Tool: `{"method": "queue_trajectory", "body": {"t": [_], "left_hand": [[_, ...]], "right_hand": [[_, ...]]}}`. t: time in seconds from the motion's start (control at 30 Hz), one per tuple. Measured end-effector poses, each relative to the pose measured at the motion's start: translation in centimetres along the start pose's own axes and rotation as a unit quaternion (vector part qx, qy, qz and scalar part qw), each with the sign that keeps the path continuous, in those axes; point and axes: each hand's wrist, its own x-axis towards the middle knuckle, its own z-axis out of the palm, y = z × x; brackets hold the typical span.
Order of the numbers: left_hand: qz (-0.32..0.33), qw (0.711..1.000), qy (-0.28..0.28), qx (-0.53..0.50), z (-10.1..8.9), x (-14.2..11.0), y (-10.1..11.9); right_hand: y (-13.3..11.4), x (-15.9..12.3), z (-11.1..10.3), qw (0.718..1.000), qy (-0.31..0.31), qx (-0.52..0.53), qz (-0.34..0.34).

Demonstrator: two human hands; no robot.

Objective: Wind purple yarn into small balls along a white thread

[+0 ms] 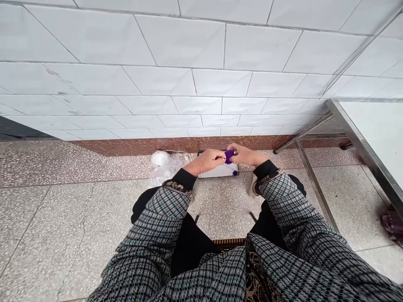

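Observation:
My right hand is closed round a small purple woolly piece, its fingers curled over the top and side. Close on the other side, my left hand is pinched on a thin dark strand that runs to the purple piece; whether it is yarn or a slim tool I cannot tell. Beneath both hands lies a shallow white box or tray with a dark edge. A small purple ball rests at its right corner, and a thin line leads up from it.
Balls of white yarn in clear plastic lie on the speckled floor left of the tray. A white tiled wall rises just ahead. On the right stands a metal-framed table. A dark reddish item sits at the far right.

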Motion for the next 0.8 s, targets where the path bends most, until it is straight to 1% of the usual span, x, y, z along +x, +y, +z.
{"method": "queue_trajectory", "body": {"t": [0.03,0.07,0.1,0.13,0.17,0.2,0.27,0.3,0.37,0.4,0.43,0.47,0.5,0.53,0.57,0.6,0.63,0.67,0.7,0.73,0.8], "left_hand": [[-0.010,1.000,0.022,0.003,-0.5,-0.1,-0.2],[-0.020,0.999,0.041,0.004,-0.9,-0.2,-0.4],[-0.030,0.998,0.054,0.003,-1.2,-0.2,-0.5],[-0.040,0.997,0.064,-0.001,-1.4,-0.2,-0.6],[-0.049,0.996,0.070,-0.005,-1.4,-0.2,-0.7],[-0.056,0.996,0.071,-0.010,-1.2,-0.2,-0.7],[-0.056,0.997,0.054,-0.020,-0.5,0.0,-0.4],[-0.049,0.998,0.035,-0.024,-0.1,0.1,-0.2],[-0.025,0.999,-0.012,-0.030,0.6,0.1,0.2],[-0.014,0.999,-0.029,-0.030,0.8,0.1,0.4],[-0.007,0.999,-0.038,-0.029,0.8,0.1,0.5],[-0.006,0.999,-0.036,-0.026,0.7,0.0,0.5],[-0.008,0.999,-0.025,-0.021,0.4,-0.1,0.5],[-0.013,1.000,-0.009,-0.015,0.0,-0.2,0.4],[-0.019,1.000,0.009,-0.008,-0.4,-0.3,0.2],[-0.022,1.000,0.022,-0.003,-0.8,-0.4,0.0],[-0.028,0.999,0.034,-0.001,-1.1,-0.4,-0.3],[-0.034,0.998,0.046,-0.001,-1.3,-0.5,-0.5],[-0.042,0.998,0.056,-0.003,-1.4,-0.5,-0.6],[-0.049,0.997,0.063,-0.005,-1.3,-0.4,-0.7],[-0.056,0.997,0.056,-0.006,-0.8,-0.3,-0.7]], "right_hand": [[-0.1,-0.4,-0.1,0.997,-0.081,-0.001,0.000],[-0.3,-0.8,-0.3,0.989,-0.145,0.020,-0.012],[-0.4,-1.1,-0.4,0.981,-0.183,0.058,-0.036],[-0.6,-1.3,-0.5,0.974,-0.190,0.107,-0.067],[-0.8,-1.3,-0.6,0.967,-0.172,0.159,-0.097],[-0.9,-1.2,-0.7,0.962,-0.135,0.205,-0.123],[-0.9,-0.7,-0.7,0.951,-0.033,0.268,-0.151],[-0.8,-0.3,-0.6,0.948,0.016,0.281,-0.150],[-0.5,0.4,-0.4,0.952,0.098,0.261,-0.124],[-0.4,0.6,-0.3,0.961,0.127,0.224,-0.101],[-0.2,0.7,-0.2,0.972,0.144,0.169,-0.074],[-0.1,0.7,-0.1,0.983,0.142,0.103,-0.047],[0.0,0.5,-0.1,0.992,0.115,0.039,-0.023],[0.0,0.3,-0.1,0.998,0.061,-0.010,-0.004],[-0.1,-0.1,-0.2,0.999,-0.013,-0.032,0.005],[-0.2,-0.5,-0.3,0.996,-0.090,-0.025,0.003],[-0.3,-0.9,-0.4,0.988,-0.153,0.008,-0.014],[-0.5,-1.2,-0.6,0.979,-0.188,0.059,-0.041],[-0.7,-1.4,-0.7,0.971,-0.194,0.117,-0.076],[-0.9,-1.5,-0.8,0.964,-0.171,0.172,-0.110],[-1.1,-1.1,-0.9,0.950,-0.088,0.254,-0.158]]}}
